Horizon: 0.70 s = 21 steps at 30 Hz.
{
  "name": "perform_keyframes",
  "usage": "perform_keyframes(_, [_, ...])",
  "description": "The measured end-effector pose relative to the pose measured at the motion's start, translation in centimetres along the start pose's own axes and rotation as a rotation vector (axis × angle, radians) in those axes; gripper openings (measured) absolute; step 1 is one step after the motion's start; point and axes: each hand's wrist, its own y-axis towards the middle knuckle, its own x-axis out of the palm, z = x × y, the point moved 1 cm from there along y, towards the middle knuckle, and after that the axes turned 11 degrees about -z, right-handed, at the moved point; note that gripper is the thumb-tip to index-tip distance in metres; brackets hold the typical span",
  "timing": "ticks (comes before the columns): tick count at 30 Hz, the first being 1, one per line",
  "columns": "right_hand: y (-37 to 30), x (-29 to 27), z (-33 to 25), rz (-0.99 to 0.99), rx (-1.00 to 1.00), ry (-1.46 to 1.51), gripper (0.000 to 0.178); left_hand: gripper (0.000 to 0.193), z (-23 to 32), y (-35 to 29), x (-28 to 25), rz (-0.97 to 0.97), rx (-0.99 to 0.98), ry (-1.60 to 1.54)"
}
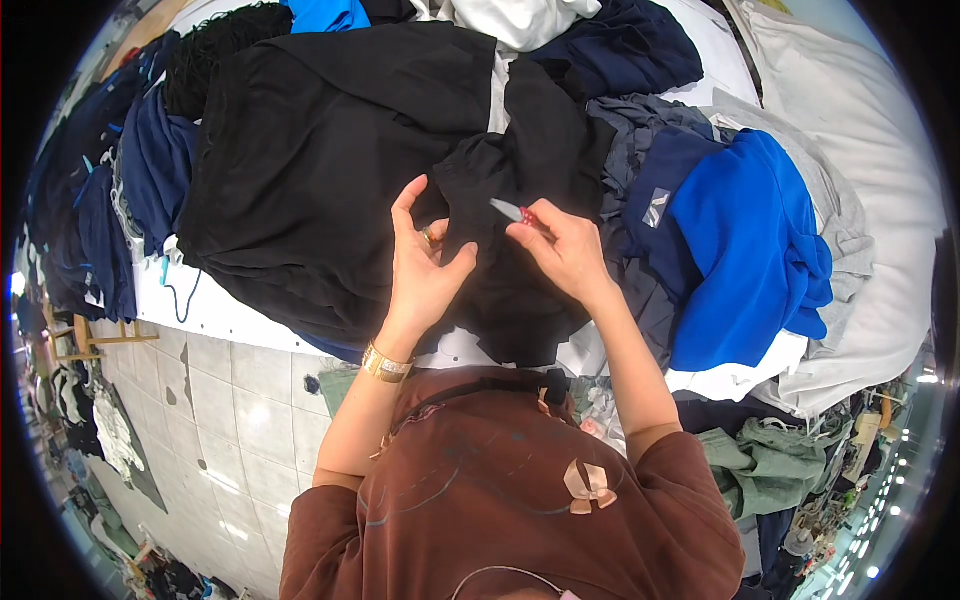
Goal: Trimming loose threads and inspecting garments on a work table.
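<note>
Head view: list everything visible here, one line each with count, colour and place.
black garment: one, black, spread across the table centre, a fold pinched by the left hand
thread snips: one, red handle and metal blade, in the right hand
bright blue garment: one, blue, on the pile at right
navy garments: several, dark blue, heaped at left
grey cloth: one, pale grey, far right
table: one, white, near edge showing
tiled floor: pale tiles, lower left
left hand: gold bracelet at wrist
right hand: gripping the snips
</note>
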Motion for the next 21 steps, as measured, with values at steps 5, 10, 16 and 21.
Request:
perform_keyframes(5, [-0.5,0.1,-0.6,-0.006,-0.099,-0.190,0.031,0.083,-0.1,0.1,0.2,-0.013,0.044,-0.007])
perform_keyframes(10, [-0.5,0.2,-0.7,0.025,-0.117,-0.218,0.032,0.084,-0.1,0.1,0.4,-0.014,0.036,0.022])
perform_keyframes(16, [-0.7,0.4,0.3,0.037,-0.086,-0.176,0.028,0.084,-0.1,-0.1,0.5,-0.006,0.033,0.052])
perform_keyframes(21, [0.0,0.1,1.2,0.112,0.102,0.123,0.035,0.085,-0.9,-0.5,0.5,0.002,0.025,0.049])
